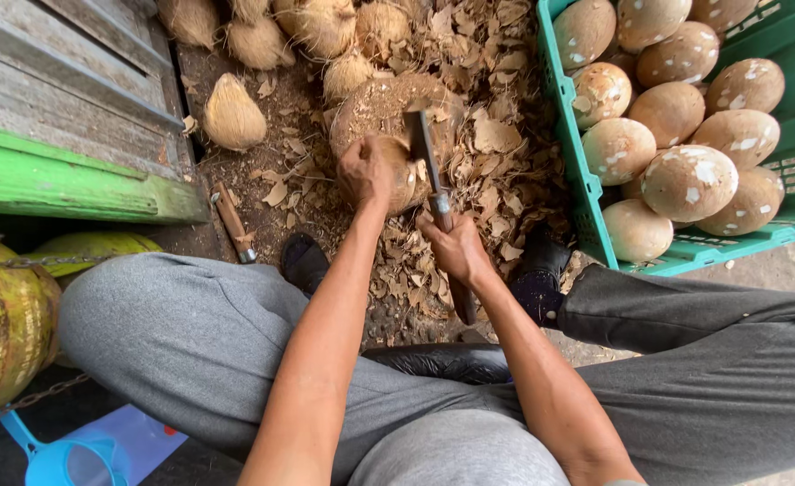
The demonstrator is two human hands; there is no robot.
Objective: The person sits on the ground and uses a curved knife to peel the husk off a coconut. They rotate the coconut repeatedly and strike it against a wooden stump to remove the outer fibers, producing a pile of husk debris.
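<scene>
**Coconut on the Block, Blade Against the Shell**

Between my knees, on the ground strewn with husk chips, sits the coconut [395, 171] I am working on. It rests on a round wooden block [388, 103] and my left hand [366, 171] is clamped over its near side, fingers curled round the shell to steady it. At three o'clock from the coconut, touching its right edge, stands the cleaver [426, 157], blade upright and pointing toward twelve. My right hand [456, 247] is clenched round the cleaver's handle, just toward five o'clock from the coconut.

Around the block lies a thick litter of brown shell chips [492, 135], heaviest from twelve through four o'clock. Toward eleven and twelve o'clock lie several fibrous, unshaved coconuts [233, 112], one apart at ten o'clock beside grey wooden planks. Near eight o'clock a second small tool [233, 220] lies on the ground by a green painted board [73, 184].

At two o'clock stands a green plastic crate [586, 193] filled with pale, peeled coconuts [690, 180]. My dark shoes [303, 261] flank the chips, and my grey trousers [181, 333] fill the near view. At eight o'clock, far left, sits a green husked coconut [1, 324] with a chain across it, and a blue scoop [55, 459] below.
</scene>
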